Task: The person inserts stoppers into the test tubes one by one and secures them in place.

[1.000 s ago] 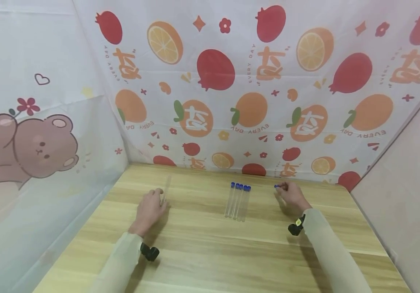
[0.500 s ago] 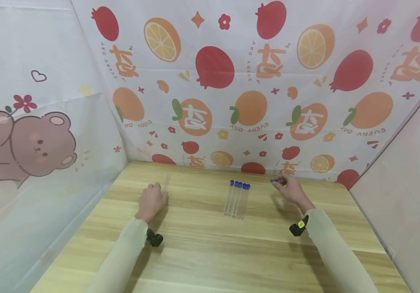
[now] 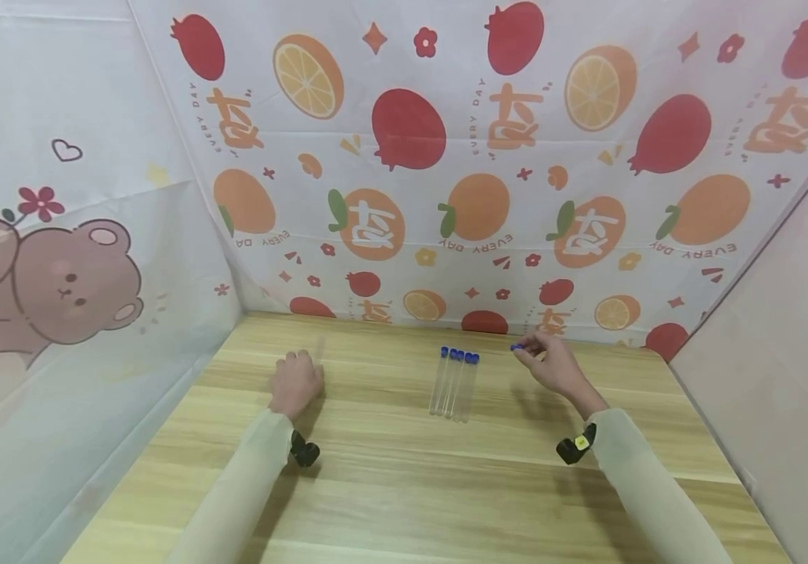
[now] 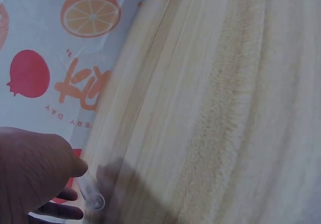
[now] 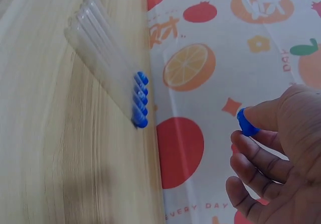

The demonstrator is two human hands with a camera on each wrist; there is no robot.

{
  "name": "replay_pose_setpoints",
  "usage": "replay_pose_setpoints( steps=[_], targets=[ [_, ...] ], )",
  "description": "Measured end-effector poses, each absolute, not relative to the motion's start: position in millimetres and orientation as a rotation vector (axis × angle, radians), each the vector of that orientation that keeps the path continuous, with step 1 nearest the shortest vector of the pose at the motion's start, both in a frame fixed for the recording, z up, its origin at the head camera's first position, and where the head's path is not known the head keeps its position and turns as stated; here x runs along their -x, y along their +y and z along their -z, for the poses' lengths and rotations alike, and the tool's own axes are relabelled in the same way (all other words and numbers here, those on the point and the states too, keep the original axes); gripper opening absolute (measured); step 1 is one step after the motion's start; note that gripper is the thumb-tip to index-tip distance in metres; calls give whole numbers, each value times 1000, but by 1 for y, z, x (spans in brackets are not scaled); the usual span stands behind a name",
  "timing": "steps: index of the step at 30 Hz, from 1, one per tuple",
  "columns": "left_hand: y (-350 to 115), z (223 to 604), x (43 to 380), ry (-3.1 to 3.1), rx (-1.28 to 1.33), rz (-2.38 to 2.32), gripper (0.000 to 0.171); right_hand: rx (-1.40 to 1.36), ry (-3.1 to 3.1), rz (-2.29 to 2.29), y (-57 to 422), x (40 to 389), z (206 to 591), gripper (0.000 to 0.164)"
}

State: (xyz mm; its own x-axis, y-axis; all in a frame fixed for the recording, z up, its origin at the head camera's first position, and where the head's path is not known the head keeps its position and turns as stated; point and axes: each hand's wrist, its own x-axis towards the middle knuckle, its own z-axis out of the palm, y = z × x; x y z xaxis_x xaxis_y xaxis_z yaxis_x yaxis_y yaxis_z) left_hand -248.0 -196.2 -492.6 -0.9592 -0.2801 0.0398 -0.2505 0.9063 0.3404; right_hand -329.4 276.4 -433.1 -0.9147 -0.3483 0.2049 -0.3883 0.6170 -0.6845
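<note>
Between the thumb and fingers of my left hand (image 3: 297,384) is a clear test tube (image 4: 92,196). One end of it shows below the thumb in the left wrist view, and its far part rises faintly beyond the hand in the head view. My right hand (image 3: 553,364) pinches a small blue cap (image 5: 246,123) between thumb and index finger, raised over the tabletop, with the other fingers loosely bent. Between the hands, several clear test tubes (image 3: 452,388) with blue caps (image 5: 140,101) lie side by side, capped ends toward the back.
Everything lies on a light wooden table (image 3: 390,486). A fruit-printed cloth (image 3: 411,129) hangs along its back edge, and a bear-printed sheet (image 3: 80,282) stands at the left. A plain pale wall (image 3: 784,337) borders the right side.
My right hand has lifted slightly and shifted left with the blue cap. The left hand has moved a little forward and right, still holding its tube. The row of capped tubes stays put.
</note>
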Motion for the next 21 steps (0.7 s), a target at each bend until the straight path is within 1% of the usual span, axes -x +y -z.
replay_pose_setpoints(
  steps=[8,21],
  targets=[
    [-196,497,256,-2960,-412,470,39,-682,-2737,-1212,270,324,427,13],
    [-191,501,260,-2962,-484,448,32,-726,-2735,-1206,266,320,423,12]
  ],
)
